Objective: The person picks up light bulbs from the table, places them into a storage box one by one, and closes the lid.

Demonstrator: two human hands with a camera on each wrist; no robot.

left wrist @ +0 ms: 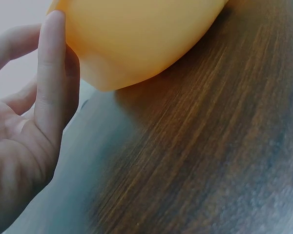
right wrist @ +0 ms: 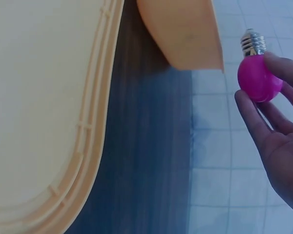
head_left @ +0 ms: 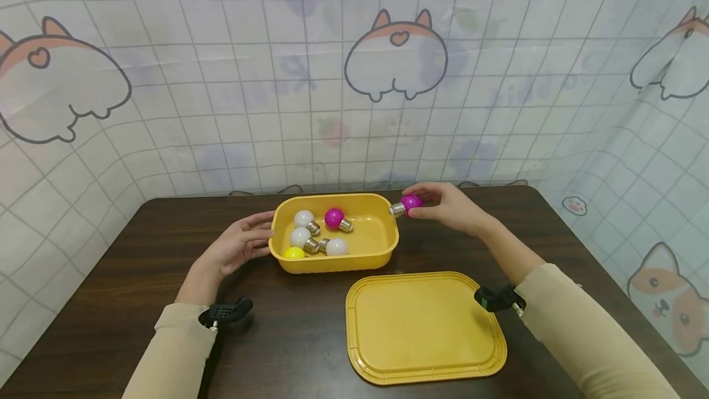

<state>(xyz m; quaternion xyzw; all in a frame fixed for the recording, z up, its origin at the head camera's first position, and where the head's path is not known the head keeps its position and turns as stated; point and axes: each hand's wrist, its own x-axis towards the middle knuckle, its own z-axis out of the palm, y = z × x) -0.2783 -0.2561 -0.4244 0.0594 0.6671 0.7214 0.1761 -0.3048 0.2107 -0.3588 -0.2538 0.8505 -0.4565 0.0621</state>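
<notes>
My right hand (head_left: pixel 443 205) pinches a magenta light bulb (head_left: pixel 411 202) between thumb and fingertips, just beyond the right end of a yellow plastic box (head_left: pixel 332 262). Its metal screw base points left toward the box rim; in the right wrist view the bulb (right wrist: pixel 256 80) shows its base upward. At the box's left end, my left hand (head_left: pixel 235 246) touches the outer wall with fairly straight fingers. Inside the box lie another magenta bulb (head_left: pixel 334 218), white bulbs (head_left: pixel 301 237) and a yellow bulb (head_left: pixel 294 253), mostly in the left half.
A yellow lid (head_left: pixel 426 325) lies flat on the dark wooden table (head_left: pixel 282 337), in front of the box and to the right. Behind the table hangs a white grid-patterned cloth (head_left: pixel 249 79) with cartoon animals. Both wrists wear black straps.
</notes>
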